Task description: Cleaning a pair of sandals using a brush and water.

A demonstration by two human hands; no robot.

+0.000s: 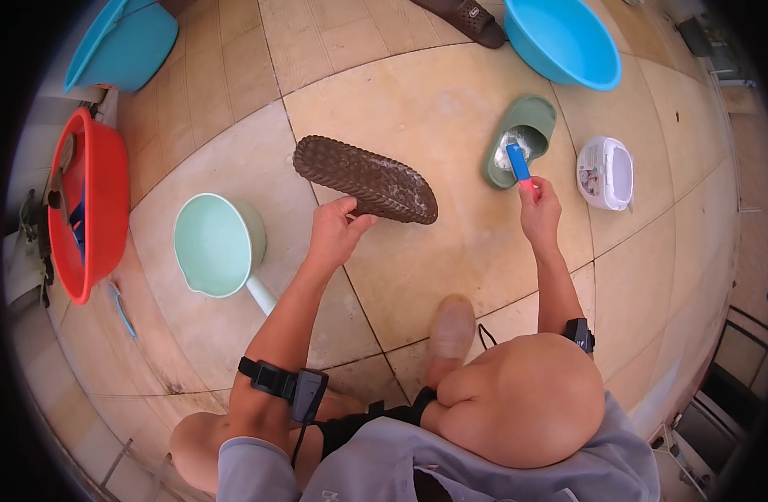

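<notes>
My left hand grips a dark brown slipper by its near edge. Its ridged side and sole face me, with whitish smears towards the right end. Further right, my right hand is closed around the pink-red handle of a small brush with a blue head. The brush head dips into the heel part of a green clog on the floor, where white powder or foam lies. Any bristles are hidden from view.
A white tub stands right of the clog. Blue basins sit at far right and far left. At left are a red basin, a mint dipper and a blue toothbrush. Another brown slipper lies far off.
</notes>
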